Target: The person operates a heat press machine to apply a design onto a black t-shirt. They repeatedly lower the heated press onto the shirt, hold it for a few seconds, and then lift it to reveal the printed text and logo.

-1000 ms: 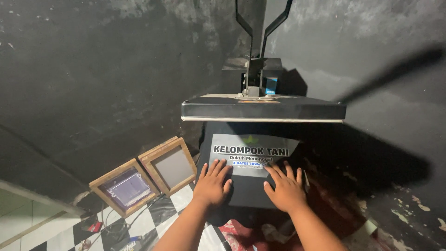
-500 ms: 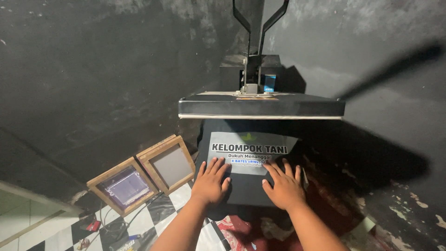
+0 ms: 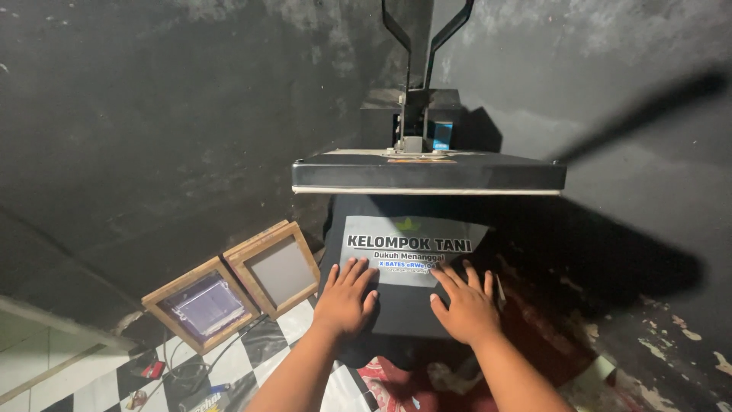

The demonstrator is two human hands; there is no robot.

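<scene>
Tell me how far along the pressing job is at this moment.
Done: a dark garment lies on the lower bed of the heat press, and a printed transfer sheet sits on it. In hand: the left hand and right hand lie flat along the sheet's lower edge. Left: the upper plate is raised, so pressing is not yet done.

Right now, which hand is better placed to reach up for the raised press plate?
Right, probably. The right hand lies flat on the dark garment beneath the raised upper plate, nearer its middle; the left hand rests by the garment's left edge.
</scene>
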